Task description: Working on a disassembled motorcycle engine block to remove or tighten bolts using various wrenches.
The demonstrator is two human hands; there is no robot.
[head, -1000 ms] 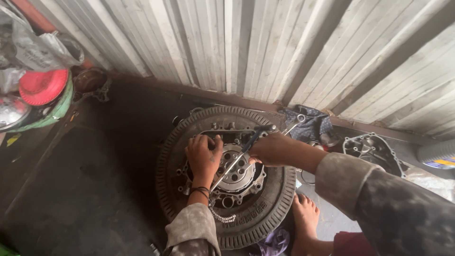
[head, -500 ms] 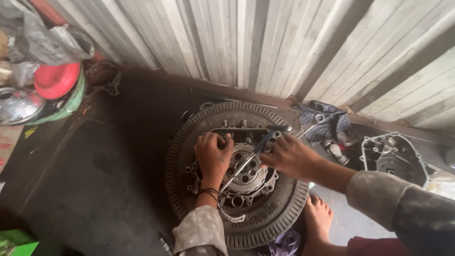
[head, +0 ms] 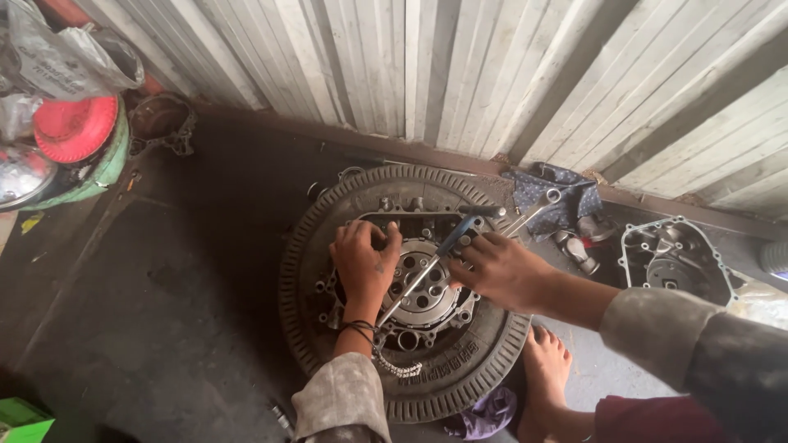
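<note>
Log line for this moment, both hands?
left hand: on engine case | right hand: gripping T-wrench | case inside tyre

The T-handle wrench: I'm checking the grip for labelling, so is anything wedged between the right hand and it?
Nothing visible. The right hand wraps directly around the T-handle wrench near its crossbar. The left hand rests apart, on the engine case beside the shaft.

I'm in a rough repair workshop: corrugated metal wall [head: 427, 74], oil-blackened floor [head: 164, 312], an engine case [head: 410, 279] cradled in a tyre [head: 484, 369], spanners [head: 533, 209] lying about.
</note>
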